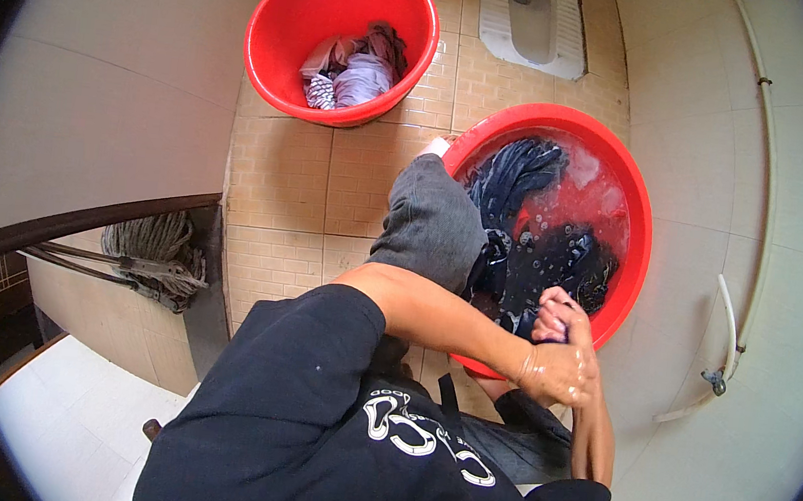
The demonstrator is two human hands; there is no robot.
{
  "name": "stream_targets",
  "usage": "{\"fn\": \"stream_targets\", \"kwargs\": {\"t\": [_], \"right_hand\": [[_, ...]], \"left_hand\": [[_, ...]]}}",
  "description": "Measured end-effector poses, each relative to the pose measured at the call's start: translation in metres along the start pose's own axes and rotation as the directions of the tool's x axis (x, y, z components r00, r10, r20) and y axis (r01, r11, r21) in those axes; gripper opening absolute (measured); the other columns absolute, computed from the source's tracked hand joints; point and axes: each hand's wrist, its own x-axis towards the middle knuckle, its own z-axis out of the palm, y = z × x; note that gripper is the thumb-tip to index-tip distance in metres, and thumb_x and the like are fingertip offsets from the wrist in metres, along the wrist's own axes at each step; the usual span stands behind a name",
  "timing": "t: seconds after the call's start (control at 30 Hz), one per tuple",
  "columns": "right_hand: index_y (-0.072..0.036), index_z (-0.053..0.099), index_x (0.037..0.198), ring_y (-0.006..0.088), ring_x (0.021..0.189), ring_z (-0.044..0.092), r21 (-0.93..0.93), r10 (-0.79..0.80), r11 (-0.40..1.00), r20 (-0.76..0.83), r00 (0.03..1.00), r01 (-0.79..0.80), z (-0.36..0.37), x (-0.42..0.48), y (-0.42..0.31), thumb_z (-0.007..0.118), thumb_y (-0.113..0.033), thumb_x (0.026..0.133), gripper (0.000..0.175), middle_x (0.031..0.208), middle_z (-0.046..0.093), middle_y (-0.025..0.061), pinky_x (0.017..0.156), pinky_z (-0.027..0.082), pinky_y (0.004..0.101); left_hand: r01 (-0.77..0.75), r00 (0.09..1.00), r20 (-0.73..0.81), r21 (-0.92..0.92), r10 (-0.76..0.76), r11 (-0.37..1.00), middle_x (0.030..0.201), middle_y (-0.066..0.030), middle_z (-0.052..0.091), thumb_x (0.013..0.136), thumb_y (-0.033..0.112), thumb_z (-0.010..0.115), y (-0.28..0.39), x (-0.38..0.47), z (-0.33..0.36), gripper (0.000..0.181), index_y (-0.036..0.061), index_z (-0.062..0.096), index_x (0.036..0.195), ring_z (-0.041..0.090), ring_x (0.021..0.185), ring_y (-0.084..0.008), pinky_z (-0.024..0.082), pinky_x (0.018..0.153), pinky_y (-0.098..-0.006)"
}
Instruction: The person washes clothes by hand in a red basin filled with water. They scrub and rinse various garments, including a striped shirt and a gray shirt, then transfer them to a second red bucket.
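Observation:
A wide red plastic basin (640, 224) stands before me with soapy water and soaked dark clothes (520, 168) in it. Over its near right rim, my right hand (560, 317) is curled tightly, wet, around a bit of dark cloth (534, 328). My left hand (559, 373) lies across by the right wrist, its back up and wet; its fingers are partly hidden, so its hold on the cloth is unclear. More dark clothing (561, 267) floats close beyond the hands, among bubbles.
A deeper red tub (285, 33) holds light and patterned clothes (364, 81) at the upper left. Behind stands a white squat toilet (493, 11). A pipe with a tap (714, 382) runs along the right wall. A string mop (153, 239) is at the left. My knee (434, 217) touches the basin's left side.

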Motion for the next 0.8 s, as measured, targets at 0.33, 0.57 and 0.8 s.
{"fn": "stream_targets", "kwargs": {"t": [0.33,0.57,0.8], "right_hand": [[-0.006,0.051,0.090,0.0068,0.047,0.037,-0.622,0.286,0.741,-0.050,0.957,-0.254,0.036,0.017,0.020,0.050,-0.003,0.090,0.003,0.059,0.041,-0.0016,0.045,0.035,0.0243],[-0.003,0.052,0.087,0.0106,0.047,0.044,-0.737,0.173,0.637,-0.151,0.973,-0.228,0.008,0.037,0.046,0.050,0.001,0.088,0.005,0.062,0.050,0.0025,0.044,0.035,0.0244],[-0.016,0.060,0.091,0.0118,0.071,0.056,-0.664,-0.094,0.740,-0.259,0.961,-0.106,-0.058,0.005,0.020,0.061,-0.032,0.090,0.016,0.078,0.057,-0.0023,0.065,0.047,0.0275]], "left_hand": [[-0.238,0.941,0.251,0.012,0.227,0.971,0.068,-0.0025,0.060,0.069,0.021,0.060,0.027,-0.025,0.014,0.012,0.0092,0.059,0.067,0.061,0.072,-0.0228,0.048,0.060,-0.0386],[-0.269,0.895,0.343,-0.098,0.286,0.958,0.069,-0.0049,0.063,0.065,0.021,0.064,0.019,-0.039,0.037,0.014,0.0075,0.060,0.066,0.063,0.070,-0.0241,0.051,0.059,-0.0381],[-0.305,0.895,0.348,0.028,0.277,0.952,0.084,-0.0116,0.062,0.060,0.025,0.071,-0.019,-0.023,0.028,0.028,0.0086,0.060,0.081,0.063,0.082,-0.0291,0.052,0.065,-0.0425]]}}
